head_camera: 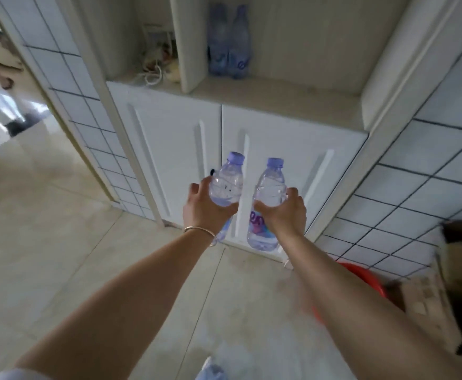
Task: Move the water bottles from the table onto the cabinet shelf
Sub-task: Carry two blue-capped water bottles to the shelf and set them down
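Hands were both raised in front of the white two-door cabinet (186, 149). Left hand (205, 208) was wrapped around a clear plastic water bottle with a purple cap (225, 185), held upright. Right hand (284, 212) gripped a second clear purple-capped bottle (267, 204) at its middle, just beside the first, not touching. Two more purple-tinted bottles (228, 42) stood touching, upright on the cream cabinet shelf (279, 91) above the doors. A thin metal bangle (199, 230) sat on the left wrist.
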